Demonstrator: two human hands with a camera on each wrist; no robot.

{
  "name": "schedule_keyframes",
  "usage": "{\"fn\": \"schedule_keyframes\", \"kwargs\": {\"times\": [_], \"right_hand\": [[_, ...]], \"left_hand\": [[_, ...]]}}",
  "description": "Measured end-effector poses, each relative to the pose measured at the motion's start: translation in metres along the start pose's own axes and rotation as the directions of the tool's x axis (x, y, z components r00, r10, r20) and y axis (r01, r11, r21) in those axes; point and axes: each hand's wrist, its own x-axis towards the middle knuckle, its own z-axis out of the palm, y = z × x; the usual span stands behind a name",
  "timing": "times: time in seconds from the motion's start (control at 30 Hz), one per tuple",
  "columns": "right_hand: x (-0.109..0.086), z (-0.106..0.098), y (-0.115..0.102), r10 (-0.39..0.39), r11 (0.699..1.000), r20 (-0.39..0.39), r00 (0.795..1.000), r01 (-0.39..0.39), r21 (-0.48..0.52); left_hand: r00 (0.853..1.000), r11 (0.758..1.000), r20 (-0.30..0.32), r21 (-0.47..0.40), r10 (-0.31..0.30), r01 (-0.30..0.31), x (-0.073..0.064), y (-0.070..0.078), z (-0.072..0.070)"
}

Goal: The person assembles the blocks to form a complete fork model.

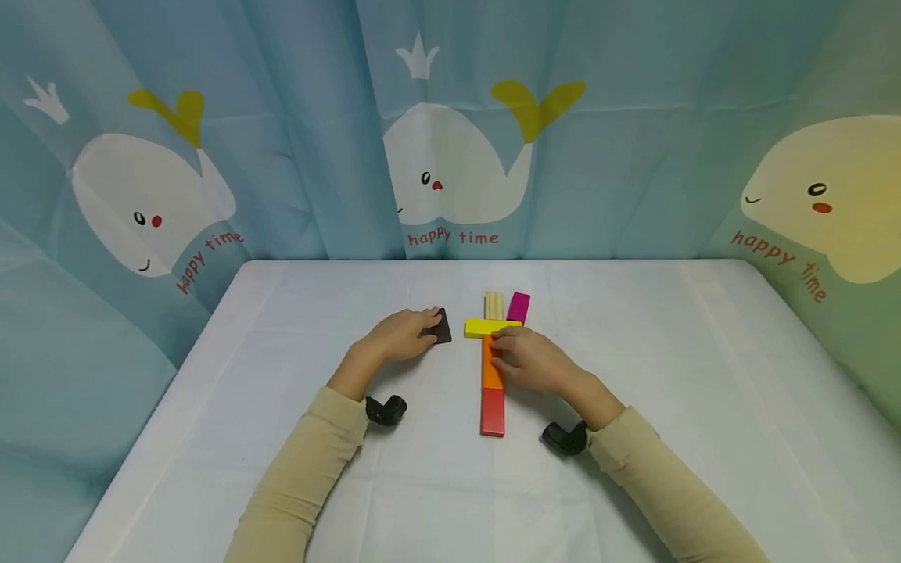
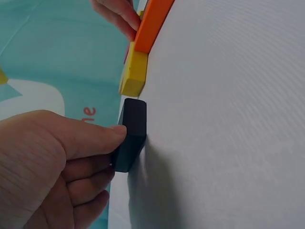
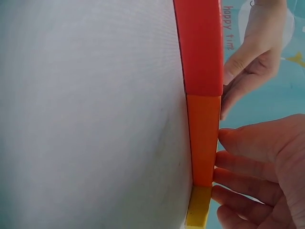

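My left hand (image 1: 400,336) pinches a dark, nearly black block (image 2: 135,117) between thumb and fingers, just left of a row of coloured blocks. My right hand (image 1: 536,361) rests its fingertips on an orange block (image 1: 489,374), with some reaching the yellow block (image 1: 484,328) in the right wrist view. The yellow block lies crosswise at the far end of the orange one. A red block (image 1: 493,413) continues the line at the near end. Behind the yellow block are pale wooden pieces (image 1: 494,304) and, to their right, a magenta block (image 1: 519,306).
The blocks lie on a table covered with white cloth (image 1: 422,500). A blue curtain (image 1: 317,141) with whale prints hangs along the far edge and both sides. A black device (image 1: 386,410) sits at the left wrist, another (image 1: 565,439) at the right.
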Motion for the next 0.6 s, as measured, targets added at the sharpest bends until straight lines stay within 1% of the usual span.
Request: {"fn": "schedule_keyframes", "kwargs": {"times": [0.2, 0.43, 0.6], "right_hand": [[0.0, 0.0, 0.0, 0.009, 1.0, 0.007, 1.0, -0.009, 0.001], [0.0, 0.0, -0.001, 0.024, 1.0, 0.016, 1.0, -0.024, -0.006], [0.0, -0.002, -0.002, 0.021, 1.0, 0.015, 1.0, -0.021, -0.005]], "left_hand": [[1.0, 1.0, 0.01, 0.013, 0.003, -0.003, 0.004, 0.0, -0.002], [1.0, 1.0, 0.009, -0.006, -0.007, 0.007, 0.01, -0.002, -0.002], [1.0, 1.0, 0.011, -0.002, -0.013, 0.013, 0.013, -0.003, -0.001]]}}
